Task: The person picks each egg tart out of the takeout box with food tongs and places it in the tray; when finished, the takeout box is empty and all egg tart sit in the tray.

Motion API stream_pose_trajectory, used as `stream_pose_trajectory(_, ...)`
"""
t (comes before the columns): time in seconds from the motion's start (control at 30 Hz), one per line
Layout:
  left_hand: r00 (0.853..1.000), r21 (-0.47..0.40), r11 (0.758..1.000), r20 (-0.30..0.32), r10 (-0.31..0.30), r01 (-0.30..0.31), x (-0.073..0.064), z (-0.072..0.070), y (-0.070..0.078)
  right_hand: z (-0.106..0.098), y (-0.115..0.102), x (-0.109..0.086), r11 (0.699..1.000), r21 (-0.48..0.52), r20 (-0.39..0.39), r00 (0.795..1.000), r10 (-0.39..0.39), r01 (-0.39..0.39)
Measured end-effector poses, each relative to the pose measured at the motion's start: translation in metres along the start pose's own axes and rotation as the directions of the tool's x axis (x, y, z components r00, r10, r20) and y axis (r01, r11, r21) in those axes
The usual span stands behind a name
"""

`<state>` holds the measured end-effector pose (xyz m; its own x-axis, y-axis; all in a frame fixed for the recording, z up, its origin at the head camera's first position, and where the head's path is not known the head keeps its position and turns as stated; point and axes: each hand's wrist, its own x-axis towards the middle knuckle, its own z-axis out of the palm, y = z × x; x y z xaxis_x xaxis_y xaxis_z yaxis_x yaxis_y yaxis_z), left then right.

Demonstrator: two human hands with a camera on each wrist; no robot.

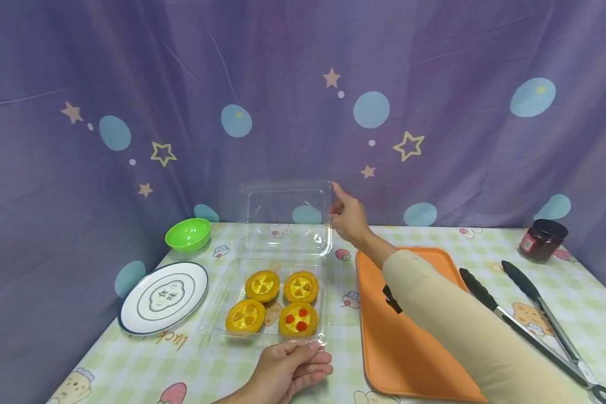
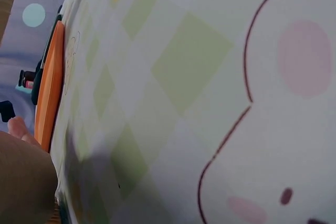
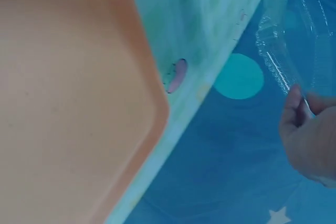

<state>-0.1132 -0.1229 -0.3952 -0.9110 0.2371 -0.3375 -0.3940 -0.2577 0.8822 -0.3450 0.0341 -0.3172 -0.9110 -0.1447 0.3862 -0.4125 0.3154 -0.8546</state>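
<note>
A clear plastic container (image 1: 217,314) sits on the checked tablecloth with several yellow tarts (image 1: 261,285) inside. Its hinged lid (image 1: 288,216) stands upright against the purple curtain. My right hand (image 1: 348,216) reaches across and pinches the lid's right edge between thumb and finger. The right wrist view shows that hand (image 3: 310,140) pinching the ridged lid rim (image 3: 286,61). My left hand (image 1: 293,365) lies at the container's front right corner, fingers curled and thumb on the front lip. The left wrist view shows only a bit of that hand (image 2: 21,182) and the cloth.
An orange tray (image 1: 384,336) lies right of the container, under my right forearm. Black tongs (image 1: 535,320) lie further right, with a dark jar (image 1: 542,240) behind them. A white plate (image 1: 164,296) and a green bowl (image 1: 188,233) are on the left.
</note>
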Motion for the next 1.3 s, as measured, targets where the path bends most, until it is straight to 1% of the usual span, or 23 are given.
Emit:
stream_pose_trajectory(0.07, 1.000, -0.001, 1.000, 0.001, 0.003, -0.003, 0.000, 0.000, 0.000, 0.003, 0.005, -0.001, 0.998, -0.006, 0.052, 0.997, 0.064, -0.064)
stream_pose_trajectory(0.13, 1.000, -0.001, 1.000, 0.001, 0.004, -0.004, 0.000, 0.001, 0.000, 0.006, 0.010, -0.002, 0.993, 0.008, 0.096, 0.989, 0.116, -0.118)
stream_pose_trajectory(0.2, 1.000, 0.000, 1.000, 0.001, 0.003, -0.003, 0.000, 0.001, 0.000, 0.009, 0.013, -0.005, 0.987, -0.001, 0.125, 0.979, 0.161, -0.162)
stream_pose_trajectory(0.3, 1.000, 0.003, 1.000, 0.002, 0.001, -0.001, 0.000, 0.001, -0.001, 0.012, 0.018, -0.007, 0.975, 0.013, 0.165, 0.963, 0.215, -0.220)
stream_pose_trajectory(0.43, 1.000, 0.005, 1.000, 0.007, 0.005, -0.006, 0.000, 0.001, -0.002, 0.013, 0.024, -0.009, 0.954, 0.004, 0.214, 0.932, 0.292, -0.300)
stream_pose_trajectory(0.57, 1.000, 0.006, 1.000, 0.012, 0.013, -0.013, -0.001, 0.001, -0.002, 0.014, 0.029, -0.007, 0.925, -0.033, 0.255, 0.892, 0.373, -0.378)
stream_pose_trajectory(0.63, 1.000, 0.007, 1.000, 0.008, 0.011, -0.011, 0.000, 0.001, -0.002, 0.015, 0.030, -0.007, 0.909, -0.023, 0.272, 0.872, 0.406, -0.416)
stream_pose_trajectory(0.67, 1.000, 0.007, 1.000, 0.006, 0.010, -0.010, 0.000, 0.001, -0.002, 0.015, 0.031, -0.007, 0.905, -0.026, 0.278, 0.866, 0.415, -0.425)
stream_pose_trajectory(0.77, 1.000, 0.006, 1.000, 0.001, 0.008, -0.008, 0.000, 0.002, -0.001, 0.016, 0.031, -0.008, 0.897, -0.029, 0.285, 0.856, 0.431, -0.442)
stream_pose_trajectory(0.87, 1.000, 0.004, 1.000, 0.002, 0.011, -0.011, -0.001, 0.002, -0.001, 0.017, 0.031, -0.010, 0.898, -0.071, 0.274, 0.858, 0.435, -0.433)
stream_pose_trajectory(0.97, 1.000, 0.001, 1.000, 0.003, 0.011, -0.011, -0.001, 0.001, -0.001, 0.018, 0.031, -0.011, 0.889, -0.094, 0.269, 0.849, 0.456, -0.448)
stream_pose_trajectory(1.17, 1.000, -0.001, 1.000, 0.001, 0.006, -0.006, -0.001, 0.001, -0.001, 0.018, 0.032, -0.013, 0.877, -0.067, 0.267, 0.838, 0.476, -0.477)
stream_pose_trajectory(1.3, 1.000, -0.002, 1.000, -0.001, 0.003, -0.003, -0.001, 0.001, 0.000, 0.017, 0.031, -0.012, 0.877, -0.072, 0.270, 0.837, 0.476, -0.475)
